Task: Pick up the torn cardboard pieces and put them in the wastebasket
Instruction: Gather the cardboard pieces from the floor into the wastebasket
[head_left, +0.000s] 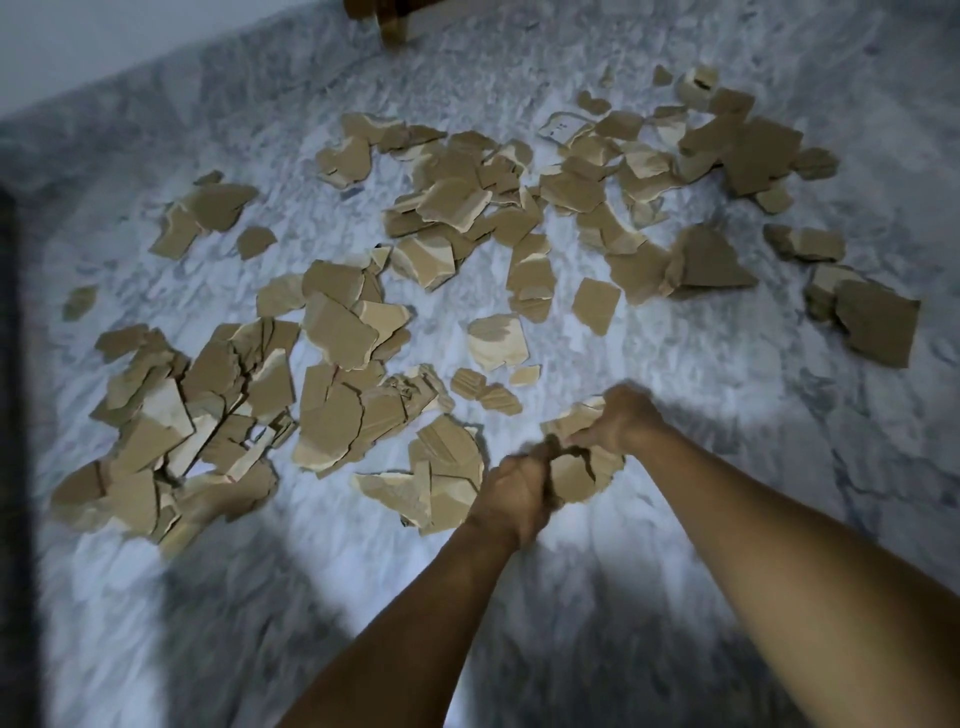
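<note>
1. Gripping a cardboard bundle (576, 475) in two tight fists, with left hand (511, 493) curled round its 7 o'clock edge and right hand (621, 418) round its 1 o'clock edge.
2. Held at 5 o'clock of the litter, over marble floor (701, 374).
3. Strewn across the floor from 9 to 3 o'clock: scraps (337, 332), heaped thickest at 8 o'clock.
4. At 12 o'clock, a wooden leg (395, 23); at 10 o'clock, a pale wall (78, 41).

Torn cardboard pieces (332, 332) lie scattered across the grey-white marble floor (701, 395).
</note>
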